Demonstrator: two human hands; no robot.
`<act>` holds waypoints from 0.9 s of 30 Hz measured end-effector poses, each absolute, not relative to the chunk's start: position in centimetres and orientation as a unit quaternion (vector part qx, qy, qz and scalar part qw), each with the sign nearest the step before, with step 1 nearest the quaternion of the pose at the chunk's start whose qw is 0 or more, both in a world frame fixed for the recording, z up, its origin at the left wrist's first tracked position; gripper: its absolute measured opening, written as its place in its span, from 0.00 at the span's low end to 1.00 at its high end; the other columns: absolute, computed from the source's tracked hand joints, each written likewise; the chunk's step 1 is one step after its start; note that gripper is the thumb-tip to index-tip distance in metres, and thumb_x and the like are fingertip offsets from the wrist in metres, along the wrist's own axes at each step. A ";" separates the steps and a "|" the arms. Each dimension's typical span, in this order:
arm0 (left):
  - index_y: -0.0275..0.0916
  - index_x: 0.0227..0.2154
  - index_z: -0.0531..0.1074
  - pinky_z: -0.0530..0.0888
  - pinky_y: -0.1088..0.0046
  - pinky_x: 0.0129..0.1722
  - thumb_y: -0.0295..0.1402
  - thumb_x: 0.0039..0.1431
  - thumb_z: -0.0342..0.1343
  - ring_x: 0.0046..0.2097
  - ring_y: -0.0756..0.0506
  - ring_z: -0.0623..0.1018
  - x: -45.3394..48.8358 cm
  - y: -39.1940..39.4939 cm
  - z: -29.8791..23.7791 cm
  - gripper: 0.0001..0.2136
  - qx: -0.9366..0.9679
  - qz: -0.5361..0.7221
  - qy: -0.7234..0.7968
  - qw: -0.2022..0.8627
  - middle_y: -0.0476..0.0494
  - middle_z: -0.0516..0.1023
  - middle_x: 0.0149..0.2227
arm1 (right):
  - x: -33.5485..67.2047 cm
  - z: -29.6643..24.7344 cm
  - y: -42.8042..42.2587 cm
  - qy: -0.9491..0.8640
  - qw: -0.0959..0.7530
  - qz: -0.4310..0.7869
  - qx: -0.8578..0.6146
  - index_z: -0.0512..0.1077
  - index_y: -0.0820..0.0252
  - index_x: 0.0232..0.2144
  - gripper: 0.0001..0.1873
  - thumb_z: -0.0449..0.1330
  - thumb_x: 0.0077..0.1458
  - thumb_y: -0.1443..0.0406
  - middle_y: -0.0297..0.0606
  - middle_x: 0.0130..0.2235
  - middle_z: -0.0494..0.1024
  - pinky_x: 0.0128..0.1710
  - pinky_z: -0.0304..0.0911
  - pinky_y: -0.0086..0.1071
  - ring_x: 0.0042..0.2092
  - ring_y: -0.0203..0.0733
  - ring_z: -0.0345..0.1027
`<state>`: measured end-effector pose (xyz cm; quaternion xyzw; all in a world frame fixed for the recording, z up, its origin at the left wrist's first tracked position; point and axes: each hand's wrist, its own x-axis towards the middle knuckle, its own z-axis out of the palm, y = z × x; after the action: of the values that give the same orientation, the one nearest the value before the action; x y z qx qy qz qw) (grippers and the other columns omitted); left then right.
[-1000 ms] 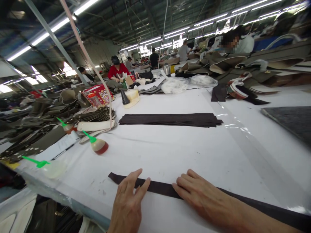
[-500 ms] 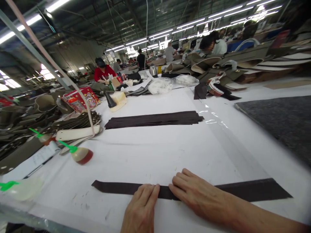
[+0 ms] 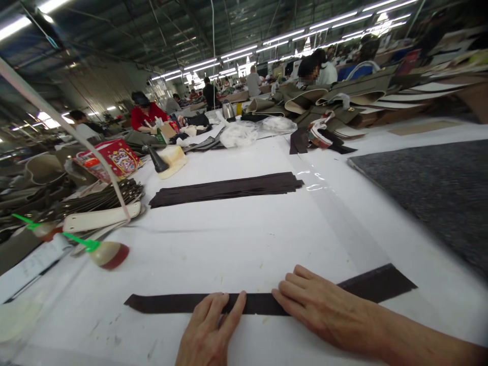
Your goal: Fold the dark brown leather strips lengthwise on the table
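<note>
A long dark brown strip (image 3: 168, 303) lies flat across the near edge of the white table (image 3: 236, 234). My left hand (image 3: 208, 333) rests on the strip near its middle with fingers stretched out flat. My right hand (image 3: 324, 310) presses on the strip just to the right, fingers also flat and together. The strip's right end (image 3: 381, 282) shows beyond my right hand. Farther back lies a stack of similar dark strips (image 3: 224, 188).
Glue bottles with green nozzles (image 3: 101, 251) lie at the left beside a cream strap (image 3: 101, 217) and piles of olive pieces. A grey mat (image 3: 430, 188) covers the right side. A hammer on a block (image 3: 165, 160), plastic bags and olive bag parts crowd the back. Other people work farther off.
The view has swung right and tilted, so the whole strip and its right end show. My hands stay flat on the strip, having slid rightwards along it, the left one from near its left end to its middle.
</note>
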<state>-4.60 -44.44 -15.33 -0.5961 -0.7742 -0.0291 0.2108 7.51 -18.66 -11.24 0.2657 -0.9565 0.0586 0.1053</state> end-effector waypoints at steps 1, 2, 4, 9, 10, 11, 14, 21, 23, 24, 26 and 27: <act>0.41 0.61 0.61 0.76 0.70 0.44 0.18 0.58 0.41 0.46 0.44 0.73 -4.6 -44.4 -15.3 0.28 -0.596 -0.027 -0.774 0.212 0.39 0.71 0.44 | 7.7 -11.3 -18.6 -0.958 0.102 0.060 0.263 0.68 0.69 0.41 0.10 0.49 0.61 0.77 0.38 0.32 0.65 0.38 0.54 0.35 0.32 0.41 0.55; 0.41 0.61 0.61 0.75 0.70 0.45 0.18 0.58 0.41 0.46 0.44 0.73 -4.6 -44.4 -15.2 0.28 -0.596 -0.026 -0.774 0.213 0.39 0.71 0.44 | 7.9 -11.3 -18.5 -0.959 0.098 0.061 0.260 0.68 0.68 0.41 0.10 0.49 0.62 0.77 0.38 0.33 0.65 0.38 0.53 0.35 0.32 0.41 0.55; 0.42 0.61 0.61 0.75 0.70 0.45 0.18 0.58 0.41 0.46 0.44 0.72 -4.7 -44.4 -15.2 0.28 -0.596 -0.023 -0.774 0.213 0.40 0.71 0.44 | 8.2 -11.4 -18.2 -0.961 0.091 0.064 0.254 0.68 0.68 0.42 0.11 0.48 0.62 0.77 0.38 0.33 0.65 0.38 0.53 0.36 0.32 0.41 0.55; 0.42 0.61 0.60 0.74 0.68 0.45 0.17 0.55 0.41 0.46 0.44 0.72 -4.6 -44.5 -15.1 0.30 -0.605 -0.014 -0.769 0.207 0.40 0.71 0.44 | 8.9 -11.5 -17.2 -0.960 0.092 0.068 0.255 0.68 0.68 0.43 0.13 0.46 0.63 0.76 0.38 0.33 0.65 0.38 0.53 0.36 0.32 0.41 0.55; 0.42 0.61 0.60 0.74 0.68 0.46 0.17 0.55 0.41 0.45 0.44 0.72 -4.6 -44.6 -15.0 0.30 -0.606 -0.014 -0.768 0.206 0.40 0.71 0.44 | 9.0 -11.4 -17.1 -0.960 0.089 0.068 0.256 0.68 0.68 0.43 0.13 0.45 0.63 0.76 0.38 0.33 0.65 0.37 0.53 0.36 0.32 0.41 0.55; 0.42 0.61 0.61 0.74 0.68 0.46 0.18 0.54 0.41 0.45 0.44 0.72 -4.7 -44.7 -14.9 0.30 -0.608 -0.015 -0.767 0.206 0.40 0.71 0.44 | 9.1 -11.4 -17.1 -0.961 0.085 0.066 0.255 0.68 0.67 0.43 0.13 0.45 0.63 0.76 0.38 0.33 0.65 0.37 0.53 0.36 0.32 0.41 0.55; 0.42 0.59 0.63 0.74 0.69 0.44 0.19 0.55 0.42 0.44 0.44 0.73 -5.4 -45.0 -14.5 0.29 -0.614 -0.027 -0.759 0.217 0.41 0.72 0.43 | 9.1 -11.1 -17.6 -0.965 0.078 0.060 0.245 0.68 0.67 0.41 0.12 0.46 0.62 0.77 0.38 0.33 0.65 0.37 0.53 0.36 0.32 0.41 0.55; 0.45 0.56 0.67 0.74 0.67 0.44 0.18 0.54 0.43 0.47 0.44 0.73 -7.0 -46.7 -12.7 0.28 -0.594 -0.036 -0.781 0.193 0.43 0.72 0.46 | 8.8 -11.7 -19.5 -0.968 0.081 0.065 0.230 0.67 0.66 0.40 0.10 0.50 0.59 0.78 0.38 0.34 0.65 0.40 0.55 0.37 0.33 0.42 0.55; 0.44 0.54 0.68 0.74 0.65 0.45 0.19 0.56 0.44 0.48 0.43 0.72 -6.4 -46.0 -12.4 0.25 -0.579 -0.070 -0.792 0.183 0.41 0.71 0.47 | 8.9 -12.0 -19.6 -0.970 0.080 0.072 0.220 0.67 0.66 0.41 0.10 0.51 0.59 0.78 0.38 0.35 0.65 0.40 0.55 0.38 0.34 0.43 0.56; 0.43 0.54 0.68 0.74 0.65 0.45 0.19 0.57 0.44 0.48 0.43 0.72 -5.9 -45.4 -12.2 0.24 -0.573 -0.097 -0.795 0.175 0.40 0.71 0.48 | 8.9 -12.1 -19.6 -0.970 0.081 0.073 0.216 0.67 0.66 0.41 0.10 0.51 0.59 0.77 0.38 0.35 0.65 0.41 0.55 0.38 0.34 0.43 0.56; 0.40 0.54 0.67 0.74 0.66 0.45 0.20 0.59 0.45 0.48 0.43 0.71 -4.6 -43.6 -12.2 0.21 -0.569 -0.160 -0.794 0.145 0.39 0.70 0.48 | 8.9 -12.2 -19.7 -0.971 0.082 0.073 0.211 0.66 0.65 0.40 0.08 0.52 0.59 0.76 0.38 0.35 0.66 0.40 0.55 0.38 0.34 0.43 0.57; 0.38 0.54 0.67 0.74 0.66 0.44 0.20 0.60 0.45 0.47 0.43 0.72 -4.0 -42.7 -12.2 0.20 -0.569 -0.190 -0.790 0.124 0.38 0.70 0.47 | 8.8 -12.3 -19.7 -0.972 0.083 0.072 0.207 0.66 0.65 0.40 0.07 0.53 0.59 0.76 0.37 0.34 0.66 0.40 0.55 0.38 0.34 0.43 0.57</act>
<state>-4.00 -42.67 -12.24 -0.5688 -0.7905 -0.1904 0.1238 8.84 -19.74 -12.26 0.2065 -0.9723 0.0719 0.0827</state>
